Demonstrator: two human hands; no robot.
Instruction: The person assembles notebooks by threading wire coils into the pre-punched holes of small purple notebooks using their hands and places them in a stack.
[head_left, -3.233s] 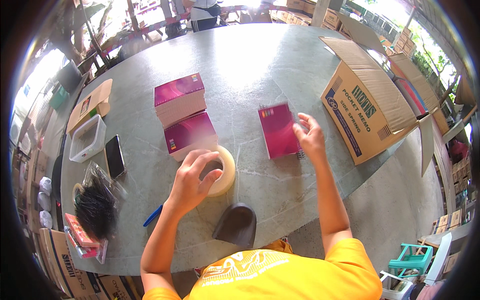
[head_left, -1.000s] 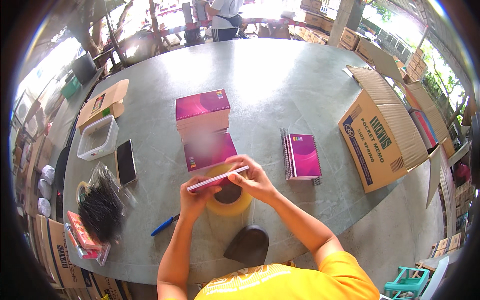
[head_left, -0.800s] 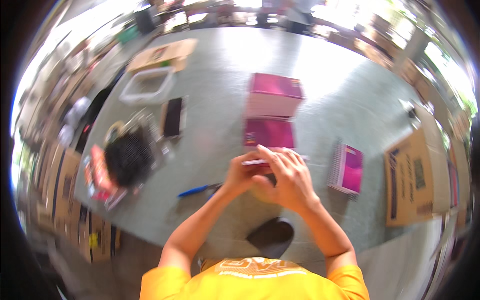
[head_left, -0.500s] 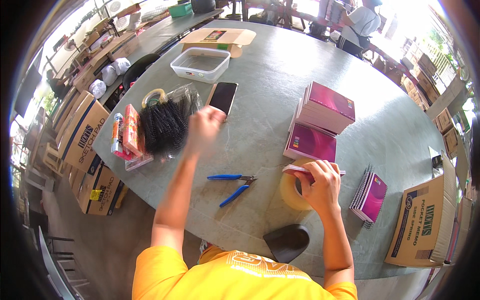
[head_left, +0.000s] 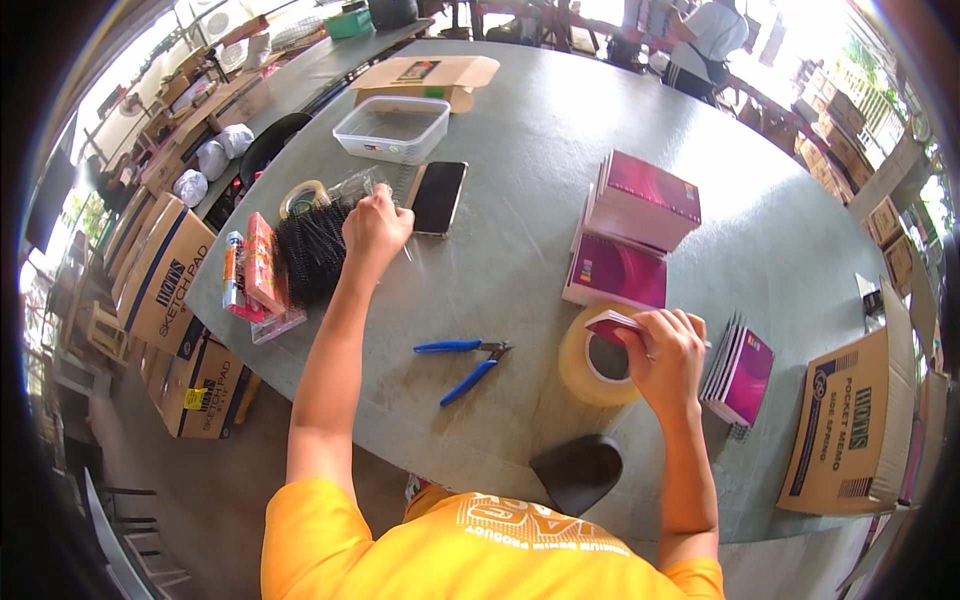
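My left hand [head_left: 378, 228] is closed at the right edge of a pile of black spiral binding coils [head_left: 312, 250] in clear plastic. A thin, blurred coil [head_left: 405, 185] shows at its fingers. My right hand [head_left: 668, 350] grips a small purple-covered memo pad [head_left: 612, 322], tilted with its cover partly hidden by the fingers, above a roll of clear tape [head_left: 582, 375]. Beyond it stand stacks of purple pads [head_left: 645, 200]. Right of that hand lie several pads with coils in their edges [head_left: 742, 385]. Blue-handled cutters [head_left: 465, 362] lie open between my arms.
A phone [head_left: 438, 200], a clear plastic tub [head_left: 392, 130] and an open carton [head_left: 425, 75] are farther back. Red packs [head_left: 262, 265] sit far left. A black curved object [head_left: 577, 475] lies near me. A cardboard box [head_left: 845, 430] stands right. Another person [head_left: 708, 45] is in the background.
My left hand has moved slightly left and down, off the phone's edge to the coil pile. My right hand has lifted a little and tilted the pad, showing more of the tape roll.
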